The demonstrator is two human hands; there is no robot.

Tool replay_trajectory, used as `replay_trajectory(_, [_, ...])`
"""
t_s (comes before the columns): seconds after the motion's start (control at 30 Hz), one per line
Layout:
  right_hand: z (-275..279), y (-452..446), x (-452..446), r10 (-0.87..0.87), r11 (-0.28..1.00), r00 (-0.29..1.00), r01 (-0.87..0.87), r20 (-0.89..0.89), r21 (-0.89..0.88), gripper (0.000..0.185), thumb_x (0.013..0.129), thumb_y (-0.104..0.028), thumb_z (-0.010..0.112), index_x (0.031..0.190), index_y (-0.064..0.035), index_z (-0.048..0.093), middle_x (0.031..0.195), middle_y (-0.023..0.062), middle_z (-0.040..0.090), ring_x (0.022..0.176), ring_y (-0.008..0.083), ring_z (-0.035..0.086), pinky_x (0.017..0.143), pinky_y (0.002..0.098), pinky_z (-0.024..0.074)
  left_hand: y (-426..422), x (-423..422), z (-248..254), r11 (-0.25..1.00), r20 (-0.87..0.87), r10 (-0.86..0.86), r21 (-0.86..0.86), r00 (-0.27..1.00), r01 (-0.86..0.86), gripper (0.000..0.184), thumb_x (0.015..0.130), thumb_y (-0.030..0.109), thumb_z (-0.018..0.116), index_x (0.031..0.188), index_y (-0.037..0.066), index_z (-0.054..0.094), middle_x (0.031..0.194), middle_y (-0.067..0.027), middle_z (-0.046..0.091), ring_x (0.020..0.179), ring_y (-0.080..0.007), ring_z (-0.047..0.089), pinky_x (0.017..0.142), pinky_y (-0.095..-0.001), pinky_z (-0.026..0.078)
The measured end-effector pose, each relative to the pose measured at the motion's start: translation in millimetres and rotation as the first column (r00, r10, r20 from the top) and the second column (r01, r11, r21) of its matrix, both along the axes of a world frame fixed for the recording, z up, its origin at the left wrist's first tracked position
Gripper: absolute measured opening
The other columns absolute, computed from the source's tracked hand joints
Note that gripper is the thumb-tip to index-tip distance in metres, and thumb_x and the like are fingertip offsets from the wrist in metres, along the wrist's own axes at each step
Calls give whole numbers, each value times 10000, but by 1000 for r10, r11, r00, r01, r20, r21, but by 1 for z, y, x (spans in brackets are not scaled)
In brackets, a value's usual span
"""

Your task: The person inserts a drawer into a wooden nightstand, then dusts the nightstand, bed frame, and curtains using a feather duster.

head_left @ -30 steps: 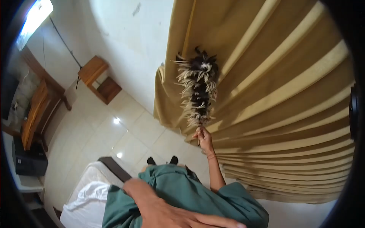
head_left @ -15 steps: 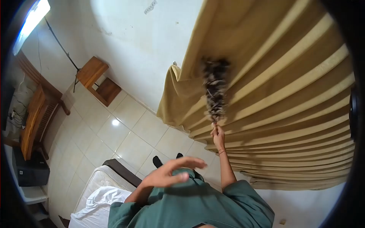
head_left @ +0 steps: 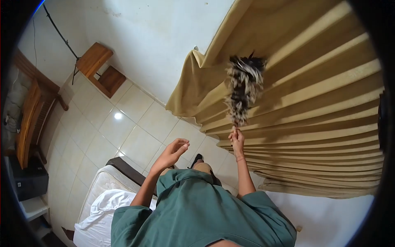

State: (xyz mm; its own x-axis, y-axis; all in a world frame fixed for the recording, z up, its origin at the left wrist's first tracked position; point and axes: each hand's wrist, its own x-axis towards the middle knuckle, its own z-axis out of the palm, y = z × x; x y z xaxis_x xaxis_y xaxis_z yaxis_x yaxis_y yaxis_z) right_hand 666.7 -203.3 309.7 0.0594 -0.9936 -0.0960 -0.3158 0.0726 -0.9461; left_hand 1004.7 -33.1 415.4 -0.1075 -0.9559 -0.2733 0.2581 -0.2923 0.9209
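Note:
A feather duster (head_left: 245, 88) with black and pale feathers reaches up against the mustard-coloured curtain (head_left: 312, 103). My right hand (head_left: 237, 142) is wrapped round its handle, just below the feathers. The curtain hangs in long folds on the right, and the feathers overlap its left part. My left hand (head_left: 173, 153) is held in the air in front of my body, above the tiled floor. Nothing is in it; its fingers are slightly bent, with the thumb apart from them.
At my left lies a mattress (head_left: 98, 185) with a crumpled white sheet (head_left: 108, 208). A wooden stand (head_left: 94, 61) is by the wall, near a thin black pole (head_left: 61, 33). Wooden furniture (head_left: 31, 119) and a black box-shaped appliance (head_left: 29, 180) line the far left. Pale tiles (head_left: 103, 123) cover the floor.
The duster's feathers have swung slightly right across the curtain, with my right hand still on the handle. My left hand has moved left and away from my body. My view has shifted a little.

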Motion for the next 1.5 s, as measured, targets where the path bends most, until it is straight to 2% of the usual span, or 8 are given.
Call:
replay_trajectory(0.13, [-73, -17, 3, 61, 984, 895, -128, -442, -123, 314, 1009, -286, 491, 935, -20, 639, 786, 108, 663, 693, 254, 604, 663, 355, 464, -9, -15, 8, 998, 15, 15, -60, 1000, -14, 362, 1033, 275, 514, 1257, -9, 518, 1220, -127, 615, 1169, -208, 575, 1003, -350, 442])
replay_trajectory(0.27, [-228, 2, -57, 393, 916, 397, -249, -829, 315, 276, 938, -246, 533, 831, -42, 683, 803, 132, 675, 770, 265, 644, 723, 373, 490, -11, -30, 5, 999, -9, 53, 5, 999, -53, 392, 1021, 284, 544, 1285, -4, 515, 1276, -162, 598, 1162, -225, 579, 1032, -359, 426])
replay_trajectory(0.47, [-48, 42, -25, 124, 992, 962, -116, -243, 47, 341, 1022, -290, 464, 922, 0, 614, 690, 66, 548, 659, 173, 514, 641, 334, 440, -13, -59, -3, 987, -10, 125, 103, 992, -123, 433, 1044, 353, 464, 1308, 13, 502, 1251, -150, 612, 1151, -236, 600, 1004, -371, 445])
replay_trajectory(0.63, [-37, 7, -28, -10, 982, 968, -37, -250, -183, 381, 1032, -328, 438, 966, 11, 598, 727, 144, 570, 672, 221, 539, 652, 365, 444, -38, -92, 19, 989, -47, 124, 90, 991, -120, 459, 1041, 378, 447, 1317, 15, 499, 1255, -163, 610, 1166, -254, 595, 1001, -377, 451])
replay_trajectory(0.8, [-174, -9, -71, 393, 917, 683, -246, -616, 312, 426, 961, -407, 527, 1004, -8, 667, 866, 213, 665, 793, 352, 637, 729, 417, 485, -69, -114, 40, 999, 44, 45, -10, 998, -45, 465, 1041, 380, 441, 1333, 22, 493, 1257, -160, 610, 1168, -258, 592, 997, -378, 451])
replay_trajectory(1.17, [131, -5, -65, 81, 947, 962, 7, 261, -320, 304, 1064, -295, 430, 1062, -52, 613, 655, -74, 381, 572, 20, 345, 506, 200, 292, -57, -133, 8, 972, -37, 207, 119, 978, -202, 423, 1041, 348, 451, 1306, 24, 511, 1238, -149, 626, 1127, -242, 616, 968, -365, 466])
replay_trajectory(1.33, [58, -14, -69, 15, 971, 999, -8, 28, -239, 300, 1059, -271, 436, 963, -44, 607, 651, -62, 392, 568, 40, 356, 508, 242, 294, -76, -160, 30, 999, -36, 37, 37, 999, -36, 421, 1033, 343, 492, 1308, 26, 509, 1232, -135, 625, 1114, -216, 613, 963, -349, 457])
replay_trajectory(1.5, [-116, 68, -138, 323, 935, 721, -142, -613, 326, 414, 956, -398, 482, 1000, -24, 655, 988, 270, 644, 986, 422, 632, 794, 483, 502, -88, -162, 25, 999, -18, 26, -20, 1000, -26, 399, 1041, 334, 475, 1305, 36, 507, 1248, -117, 624, 1124, -206, 611, 969, -351, 456])
